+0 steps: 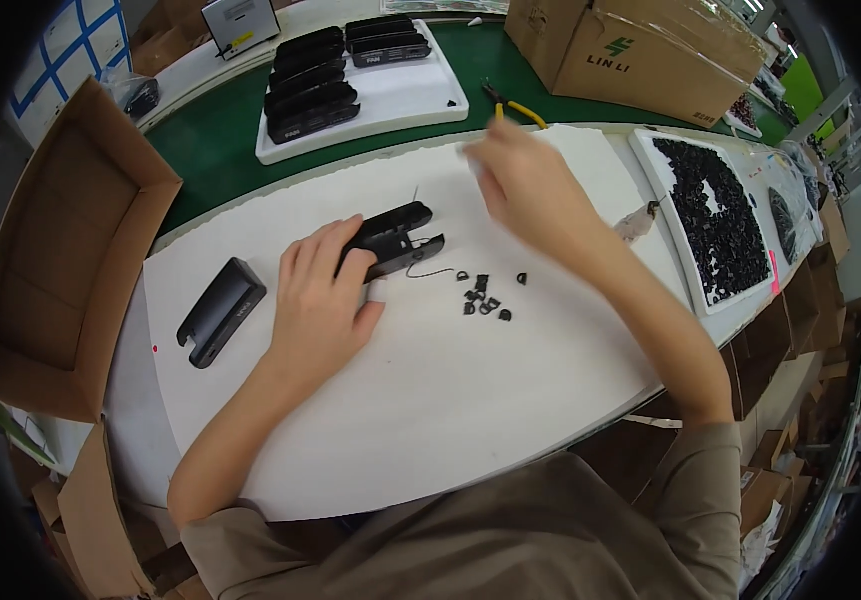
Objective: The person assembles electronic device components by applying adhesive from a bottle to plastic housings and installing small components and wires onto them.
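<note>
Your left hand (320, 300) pins the black housing (390, 240) to the white tabletop (430, 400), fingers clamped over its near end. Your right hand (525, 185) is raised and blurred, so can't tell if its fingers are pinched on anything. Risk: a thin wire (430, 272) curls out of the housing, right beside the small black clips (483, 298). A fast pass w/ the right hand could snag it and scatter those bits.

I see a white table (430, 400) carrying a black casing (220, 311), an open black housing (395, 238), small black clips (482, 297), and a tray of black parts (715, 215).
</note>
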Available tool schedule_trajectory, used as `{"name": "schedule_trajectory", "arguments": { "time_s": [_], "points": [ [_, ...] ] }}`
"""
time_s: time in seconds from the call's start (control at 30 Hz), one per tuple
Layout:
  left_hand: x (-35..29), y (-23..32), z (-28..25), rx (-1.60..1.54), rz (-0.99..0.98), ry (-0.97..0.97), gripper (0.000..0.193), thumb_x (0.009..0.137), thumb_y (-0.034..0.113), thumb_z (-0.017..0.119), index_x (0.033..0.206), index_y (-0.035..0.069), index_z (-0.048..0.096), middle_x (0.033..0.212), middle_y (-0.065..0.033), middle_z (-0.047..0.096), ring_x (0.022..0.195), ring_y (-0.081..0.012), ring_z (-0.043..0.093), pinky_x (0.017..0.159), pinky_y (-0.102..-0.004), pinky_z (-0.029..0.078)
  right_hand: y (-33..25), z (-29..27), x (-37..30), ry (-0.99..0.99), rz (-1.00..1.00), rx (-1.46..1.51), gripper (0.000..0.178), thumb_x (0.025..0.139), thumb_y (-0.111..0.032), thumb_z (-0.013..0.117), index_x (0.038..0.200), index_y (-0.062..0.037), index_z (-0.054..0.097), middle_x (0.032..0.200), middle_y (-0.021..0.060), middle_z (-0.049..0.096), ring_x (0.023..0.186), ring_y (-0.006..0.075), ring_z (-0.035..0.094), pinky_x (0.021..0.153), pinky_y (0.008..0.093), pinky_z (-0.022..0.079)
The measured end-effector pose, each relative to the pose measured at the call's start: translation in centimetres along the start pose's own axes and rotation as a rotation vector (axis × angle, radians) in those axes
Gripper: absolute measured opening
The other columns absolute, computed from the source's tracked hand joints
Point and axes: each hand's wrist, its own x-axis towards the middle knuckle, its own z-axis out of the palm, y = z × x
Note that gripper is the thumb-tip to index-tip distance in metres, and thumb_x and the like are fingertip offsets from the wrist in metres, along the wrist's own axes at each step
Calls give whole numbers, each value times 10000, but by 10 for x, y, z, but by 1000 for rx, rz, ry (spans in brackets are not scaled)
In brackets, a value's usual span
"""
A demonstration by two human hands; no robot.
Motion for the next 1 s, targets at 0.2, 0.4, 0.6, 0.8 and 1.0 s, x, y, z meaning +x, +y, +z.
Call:
{"name": "schedule_trajectory", "arguments": {
  "time_s": [0.2,0.4,0.6,0.8,1.0],
  "points": [
    [3,5,2,-75,21,70,284,601,21,656,865,29,553,1179,-158,487,1066,-335,466,883,-412,373,83,51,87,-86,425,-66,150,715,-30,569,841,38,616,850,241,621,792,384,617,717,407,513],
    [-4,-1,3,-114,7,47,304,605,39,657,889,23,550,1170,-165,473,1074,-329,455,893,-424,351,82,51,116,-330,604,39,135,728,-22,548,821,49,615,796,179,644,588,247,649,519,289,546],
    [-3,-2,3,-114,20,38,299,619,49,657,895,26,543,1170,-162,468,1084,-324,444,899,-429,343,77,41,127,-402,641,76,165,719,-96,613,712,68,624,631,140,623,462,200,602,472,262,525],
    [-3,-3,4,-110,15,39,287,627,48,652,893,24,547,1181,-158,464,1086,-322,441,894,-423,342,72,48,124,-453,541,-36,168,694,-85,615,758,70,611,727,169,640,555,223,634,490,279,523],
    [-3,-2,1,-50,-34,14,341,636,205,713,879,20,561,1046,-120,482,909,-284,469,739,-392,392,77,54,126,-463,489,-163,238,678,-116,616,827,69,594,763,203,632,626,287,641,554,322,526]
  ]
}}
